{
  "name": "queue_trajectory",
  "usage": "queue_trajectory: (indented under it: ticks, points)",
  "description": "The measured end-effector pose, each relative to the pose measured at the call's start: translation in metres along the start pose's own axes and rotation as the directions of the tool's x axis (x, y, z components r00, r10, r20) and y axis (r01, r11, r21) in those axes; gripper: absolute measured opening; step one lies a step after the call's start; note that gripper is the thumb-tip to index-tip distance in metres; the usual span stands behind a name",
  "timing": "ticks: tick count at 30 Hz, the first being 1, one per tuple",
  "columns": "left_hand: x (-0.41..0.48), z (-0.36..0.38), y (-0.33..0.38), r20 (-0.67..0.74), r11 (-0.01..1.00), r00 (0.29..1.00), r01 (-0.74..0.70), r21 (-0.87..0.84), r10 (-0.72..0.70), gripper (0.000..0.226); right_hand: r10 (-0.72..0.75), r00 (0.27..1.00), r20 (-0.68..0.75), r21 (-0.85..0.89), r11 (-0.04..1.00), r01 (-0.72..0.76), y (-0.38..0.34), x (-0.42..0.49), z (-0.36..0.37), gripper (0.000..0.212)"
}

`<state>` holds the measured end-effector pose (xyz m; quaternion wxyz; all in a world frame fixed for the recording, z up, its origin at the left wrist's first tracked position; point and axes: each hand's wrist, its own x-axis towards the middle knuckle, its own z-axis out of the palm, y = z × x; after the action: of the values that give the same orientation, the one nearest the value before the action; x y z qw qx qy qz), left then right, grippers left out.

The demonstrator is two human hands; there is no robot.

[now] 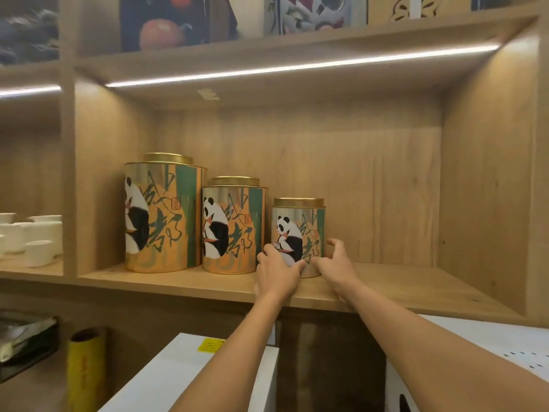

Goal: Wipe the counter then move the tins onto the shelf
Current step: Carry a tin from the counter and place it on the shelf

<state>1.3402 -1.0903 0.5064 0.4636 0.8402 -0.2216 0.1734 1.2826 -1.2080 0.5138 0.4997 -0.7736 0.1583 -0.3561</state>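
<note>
Three panda-print tins with gold lids stand in a row on the wooden shelf (401, 289): a large tin (166, 215) at the left, a medium tin (234, 227) in the middle and a small tin (300, 224) at the right. My left hand (276, 272) wraps the small tin's lower left side, thumb across its front. On the tin's lower right is my right hand (335, 263), its thumb touching the base and its fingers spread apart just off the side. The small tin rests upright on the shelf board.
White cups (38, 236) fill the neighbouring compartment at the left. Below the shelf are a yellow roll (84, 367), a dark tray of foil packets (26, 337), a white box (184, 361) and a white perforated appliance (490, 346). A lit shelf board runs overhead.
</note>
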Motion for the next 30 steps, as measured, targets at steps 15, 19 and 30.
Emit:
queue_trajectory:
  ticks: [15, 19, 30]
  points:
    - [-0.011, -0.004, 0.005, 0.02, 0.986, 0.999, -0.046, 0.158, 0.044, 0.053, -0.036, 0.999, 0.038, -0.089, 0.995, 0.04, -0.004, -0.01, -0.002, 0.065]
    - [-0.012, -0.004, 0.004, 0.02, 0.987, 0.999, -0.051, 0.154, 0.048, 0.049, -0.052, 0.998, 0.038, -0.085, 0.995, 0.055, -0.005, -0.011, -0.002, 0.064]
    - [-0.016, -0.005, 0.008, 0.005, 0.988, 0.999, -0.045, 0.149, 0.045, 0.052, -0.022, 0.998, 0.064, -0.079, 0.996, 0.027, -0.009, -0.014, -0.004, 0.067]
